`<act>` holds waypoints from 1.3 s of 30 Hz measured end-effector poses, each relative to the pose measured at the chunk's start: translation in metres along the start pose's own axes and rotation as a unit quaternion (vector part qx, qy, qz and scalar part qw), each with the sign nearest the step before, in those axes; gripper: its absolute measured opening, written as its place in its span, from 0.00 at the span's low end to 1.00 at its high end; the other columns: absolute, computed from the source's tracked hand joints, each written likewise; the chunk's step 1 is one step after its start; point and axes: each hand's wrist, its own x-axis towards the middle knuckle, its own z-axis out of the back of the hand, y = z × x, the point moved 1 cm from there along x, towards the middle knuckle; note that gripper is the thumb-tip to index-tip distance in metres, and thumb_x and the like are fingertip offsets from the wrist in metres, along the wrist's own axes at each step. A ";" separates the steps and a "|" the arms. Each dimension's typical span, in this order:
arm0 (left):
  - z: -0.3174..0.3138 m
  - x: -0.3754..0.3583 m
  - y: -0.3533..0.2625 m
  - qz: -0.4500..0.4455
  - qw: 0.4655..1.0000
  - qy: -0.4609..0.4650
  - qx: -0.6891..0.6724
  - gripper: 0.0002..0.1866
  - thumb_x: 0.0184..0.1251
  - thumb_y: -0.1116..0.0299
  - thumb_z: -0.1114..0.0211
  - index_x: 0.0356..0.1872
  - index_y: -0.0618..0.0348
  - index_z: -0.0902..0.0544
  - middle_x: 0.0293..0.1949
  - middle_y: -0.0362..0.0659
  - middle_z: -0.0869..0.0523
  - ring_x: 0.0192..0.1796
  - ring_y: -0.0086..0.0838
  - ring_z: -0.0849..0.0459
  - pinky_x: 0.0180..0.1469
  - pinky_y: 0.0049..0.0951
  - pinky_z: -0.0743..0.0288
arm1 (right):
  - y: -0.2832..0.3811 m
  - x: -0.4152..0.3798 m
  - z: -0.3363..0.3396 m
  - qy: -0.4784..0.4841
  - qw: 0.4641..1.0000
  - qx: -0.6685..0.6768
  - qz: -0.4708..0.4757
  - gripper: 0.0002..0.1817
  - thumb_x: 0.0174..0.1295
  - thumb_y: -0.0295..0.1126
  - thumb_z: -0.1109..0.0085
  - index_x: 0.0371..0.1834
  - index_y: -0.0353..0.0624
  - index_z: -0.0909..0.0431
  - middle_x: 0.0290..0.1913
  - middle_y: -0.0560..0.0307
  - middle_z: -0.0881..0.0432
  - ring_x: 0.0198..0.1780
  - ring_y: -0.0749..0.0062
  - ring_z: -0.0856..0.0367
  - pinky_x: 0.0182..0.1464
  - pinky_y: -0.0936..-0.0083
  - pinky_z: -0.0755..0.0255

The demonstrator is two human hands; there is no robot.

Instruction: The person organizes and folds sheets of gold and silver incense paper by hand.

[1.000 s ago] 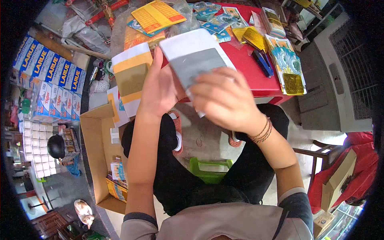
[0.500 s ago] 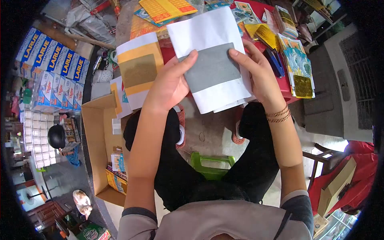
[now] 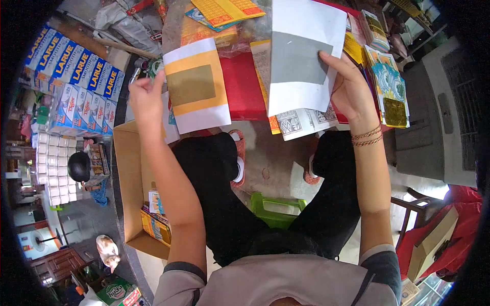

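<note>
R hand [image 3: 352, 94] pinches the white sheet w/ grey patch [image 3: 301, 56] at its right edge, thumb on the front, fingers behind. Sheet's long axis runs up-down, slightly tilted; most of it lies left of and above the grip, over the red table [image 3: 242, 84]. L hand [image 3: 145, 97], fingers loosely curled, holding nothing visible, sits just left of the white-and-gold sheet [image 3: 196, 86].

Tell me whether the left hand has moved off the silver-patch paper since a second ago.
Yes. The left hand has let go of the silver-patch paper and swung left, now beside the gold-patch stack lying on the red table.
</note>
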 end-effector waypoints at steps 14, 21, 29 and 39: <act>0.015 -0.003 -0.021 0.158 0.841 0.194 -0.479 0.09 0.74 0.65 0.45 0.44 0.59 0.24 0.41 0.38 0.18 0.42 0.19 0.20 0.45 0.20 0.27 | -0.009 0.001 -0.003 0.004 1.000 0.010 -0.005 0.18 0.66 0.30 0.45 0.58 0.38 0.31 0.54 0.56 0.22 0.55 0.70 0.24 0.59 0.70 0.30; -0.016 -0.031 -0.062 0.154 0.743 0.291 -0.582 0.13 0.74 0.63 0.46 0.49 0.61 0.25 0.45 0.40 0.18 0.44 0.21 0.19 0.47 0.22 0.25 | -0.024 -0.007 -0.025 0.075 0.995 0.013 -0.059 0.23 0.68 0.34 0.48 0.64 0.41 0.36 0.59 0.57 0.26 0.59 0.71 0.27 0.62 0.68 0.33; -0.058 -0.050 -0.101 0.197 0.773 0.262 -0.543 0.16 0.73 0.62 0.44 0.53 0.62 0.26 0.49 0.42 0.19 0.50 0.25 0.20 0.52 0.25 0.26 | -0.020 -0.009 -0.028 0.046 0.997 0.035 -0.041 0.21 0.71 0.33 0.52 0.66 0.43 0.37 0.58 0.58 0.26 0.58 0.75 0.26 0.60 0.73 0.31; -0.057 -0.039 -0.088 0.147 0.816 0.174 -0.531 0.12 0.72 0.64 0.43 0.46 0.62 0.25 0.45 0.42 0.19 0.47 0.23 0.21 0.51 0.25 0.26 | -0.011 -0.012 -0.028 0.001 1.000 -0.017 0.025 0.24 0.70 0.35 0.51 0.68 0.41 0.39 0.59 0.59 0.27 0.59 0.73 0.29 0.62 0.71 0.36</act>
